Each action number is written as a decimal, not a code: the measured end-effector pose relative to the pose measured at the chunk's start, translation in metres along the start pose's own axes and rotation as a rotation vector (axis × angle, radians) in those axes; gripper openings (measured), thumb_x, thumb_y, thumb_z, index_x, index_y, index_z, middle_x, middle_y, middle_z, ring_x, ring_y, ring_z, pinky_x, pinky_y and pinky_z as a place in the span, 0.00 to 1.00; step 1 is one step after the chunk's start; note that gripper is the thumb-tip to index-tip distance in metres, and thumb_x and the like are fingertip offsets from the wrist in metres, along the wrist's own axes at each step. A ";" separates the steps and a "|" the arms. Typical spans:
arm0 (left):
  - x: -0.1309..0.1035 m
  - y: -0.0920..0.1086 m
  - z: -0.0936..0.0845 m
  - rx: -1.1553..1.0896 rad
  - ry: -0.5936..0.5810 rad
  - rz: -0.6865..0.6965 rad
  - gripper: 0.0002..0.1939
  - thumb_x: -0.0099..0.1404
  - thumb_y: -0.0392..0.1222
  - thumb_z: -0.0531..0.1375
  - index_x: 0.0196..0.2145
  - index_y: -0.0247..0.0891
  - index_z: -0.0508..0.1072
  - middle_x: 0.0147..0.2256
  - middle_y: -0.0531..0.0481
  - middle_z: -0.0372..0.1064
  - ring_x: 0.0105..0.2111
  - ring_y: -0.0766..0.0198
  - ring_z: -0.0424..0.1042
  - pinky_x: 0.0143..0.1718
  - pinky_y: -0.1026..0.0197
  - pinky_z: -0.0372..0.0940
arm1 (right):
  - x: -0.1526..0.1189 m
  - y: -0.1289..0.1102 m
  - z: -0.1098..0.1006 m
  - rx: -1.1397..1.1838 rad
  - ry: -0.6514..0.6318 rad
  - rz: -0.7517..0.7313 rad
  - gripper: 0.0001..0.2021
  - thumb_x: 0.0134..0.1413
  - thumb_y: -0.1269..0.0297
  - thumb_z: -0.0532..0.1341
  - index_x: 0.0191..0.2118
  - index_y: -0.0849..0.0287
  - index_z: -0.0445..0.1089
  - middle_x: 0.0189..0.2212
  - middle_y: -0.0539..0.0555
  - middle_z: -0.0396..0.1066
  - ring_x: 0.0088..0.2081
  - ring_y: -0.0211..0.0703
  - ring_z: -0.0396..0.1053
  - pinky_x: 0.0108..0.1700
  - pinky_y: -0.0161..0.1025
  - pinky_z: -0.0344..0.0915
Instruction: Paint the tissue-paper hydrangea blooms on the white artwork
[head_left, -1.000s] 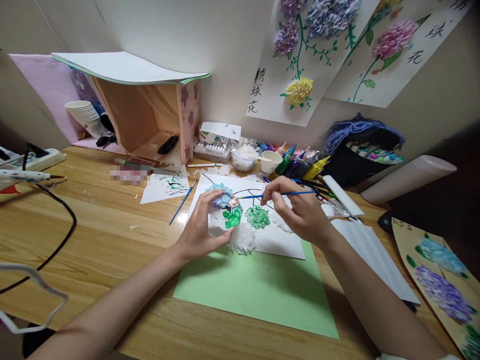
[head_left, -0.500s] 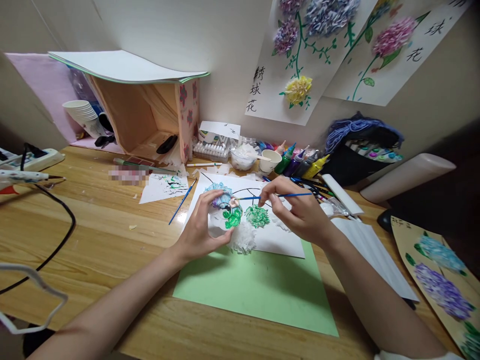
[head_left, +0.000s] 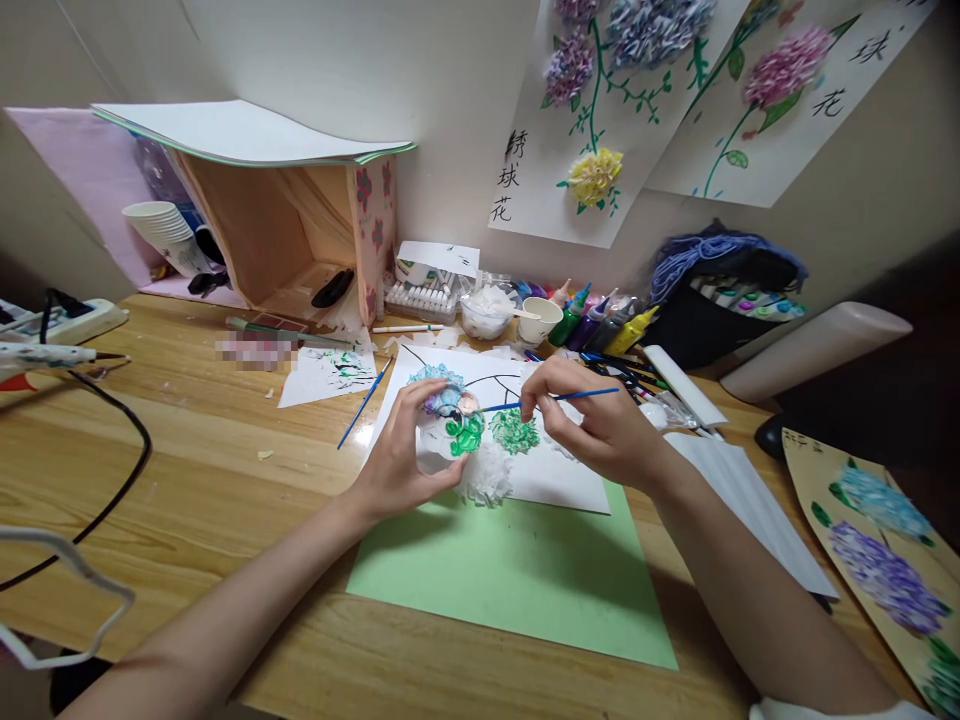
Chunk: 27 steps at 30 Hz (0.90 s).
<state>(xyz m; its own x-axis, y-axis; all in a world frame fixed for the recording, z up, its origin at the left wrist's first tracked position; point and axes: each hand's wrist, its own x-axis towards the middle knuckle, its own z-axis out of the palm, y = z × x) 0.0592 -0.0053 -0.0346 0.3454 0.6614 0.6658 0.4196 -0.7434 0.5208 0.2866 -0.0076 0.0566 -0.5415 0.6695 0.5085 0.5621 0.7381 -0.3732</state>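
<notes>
My left hand (head_left: pixel 405 450) grips a small clear paint palette (head_left: pixel 435 438) by its edges, thumb below and fingers above. Green, pinkish and dark paint show in it. My right hand (head_left: pixel 585 420) is closed on a thin blue paintbrush (head_left: pixel 577 395), its tip over the palette near the pinkish paint. Beneath both hands lies a white sheet (head_left: pixel 555 490) with black branch lines. A blue-purple paper flower (head_left: pixel 435 376), a green paper flower (head_left: pixel 516 430) and a white paper flower (head_left: pixel 487 475) are on it. My right hand partly covers another white tuft.
Under the sheet is green paper (head_left: pixel 517 590). Another paintbrush (head_left: pixel 364 402) lies left, by a paint-smeared paper scrap (head_left: pixel 328 375). Behind stand a bowl of white paper bits (head_left: pixel 489 310), a paper cup (head_left: pixel 538 322) and paint bottles (head_left: pixel 596 320). A black cable (head_left: pixel 124 480) crosses the left side.
The brush tip in my right hand has shifted slightly down and right from the pinkish paint. My left hand and the palette have stayed nearly still.
</notes>
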 end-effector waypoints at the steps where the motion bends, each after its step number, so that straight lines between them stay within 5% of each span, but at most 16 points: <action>1: 0.000 0.000 0.000 -0.001 -0.002 0.000 0.38 0.56 0.39 0.65 0.60 0.38 0.53 0.54 0.37 0.61 0.57 0.50 0.62 0.58 0.45 0.61 | 0.000 0.000 0.000 -0.005 0.007 0.003 0.08 0.58 0.75 0.52 0.31 0.57 0.63 0.27 0.50 0.66 0.31 0.39 0.63 0.34 0.37 0.59; 27: -0.001 -0.002 0.000 -0.002 0.003 -0.005 0.38 0.56 0.39 0.66 0.60 0.37 0.54 0.54 0.37 0.61 0.57 0.51 0.62 0.58 0.46 0.61 | 0.000 -0.003 0.002 -0.007 0.022 0.016 0.08 0.59 0.75 0.52 0.31 0.58 0.64 0.26 0.50 0.67 0.29 0.37 0.64 0.34 0.35 0.59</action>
<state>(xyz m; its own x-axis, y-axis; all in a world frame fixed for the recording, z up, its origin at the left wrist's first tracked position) 0.0578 -0.0050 -0.0361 0.3410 0.6647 0.6647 0.4198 -0.7404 0.5250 0.2835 -0.0097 0.0569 -0.5186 0.6793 0.5193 0.5752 0.7265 -0.3760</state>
